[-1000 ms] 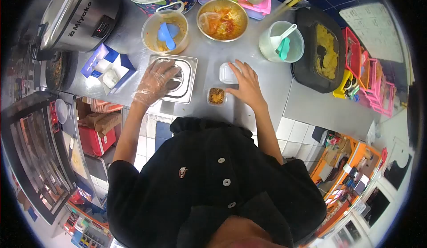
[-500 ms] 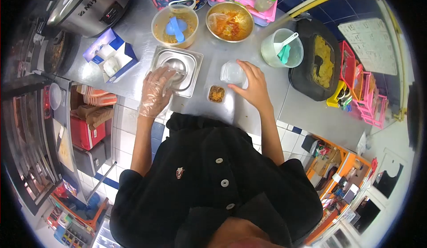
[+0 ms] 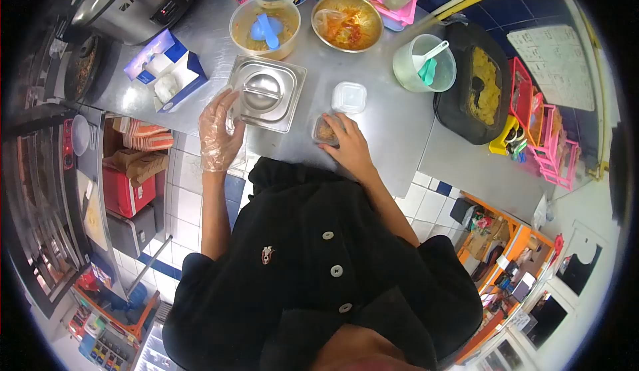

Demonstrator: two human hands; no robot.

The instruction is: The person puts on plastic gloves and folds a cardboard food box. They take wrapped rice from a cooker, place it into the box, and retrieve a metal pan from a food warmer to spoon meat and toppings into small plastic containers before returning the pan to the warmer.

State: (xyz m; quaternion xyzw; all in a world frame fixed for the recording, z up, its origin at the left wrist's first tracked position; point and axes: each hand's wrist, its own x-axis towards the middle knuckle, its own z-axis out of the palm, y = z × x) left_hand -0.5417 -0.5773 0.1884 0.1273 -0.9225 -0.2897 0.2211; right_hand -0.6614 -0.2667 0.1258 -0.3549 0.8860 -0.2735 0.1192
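My left hand [image 3: 221, 131], in a clear plastic glove, is open, its fingers spread at the left edge of a steel pan [image 3: 287, 113] with a handled steel lid [image 3: 263, 91]. My bare right hand [image 3: 347, 143] reaches over a small clear tub [image 3: 318, 133] of brown food near the counter's front edge. Thumb and fingers grip opposite sides of its top, hiding much of it. The food looks hazy, as if under a clear lid, but I cannot tell for sure. Just behind that hand sits a clear square plastic piece [image 3: 349, 97], a lid or tub.
Along the back stand a tub with a blue scoop [image 3: 266, 31], a steel bowl with red sauce [image 3: 347, 21] and a tub with spoons [image 3: 424, 65]. A glove box [image 3: 166, 71] and a cooker [image 3: 140, 5] are left. A black pan of yellow food [image 3: 482, 91] is right.
My right hand has moved left and toward me, from the clear square piece to the small tub, and grips it. My gloved left hand has drawn back left from the steel lid.
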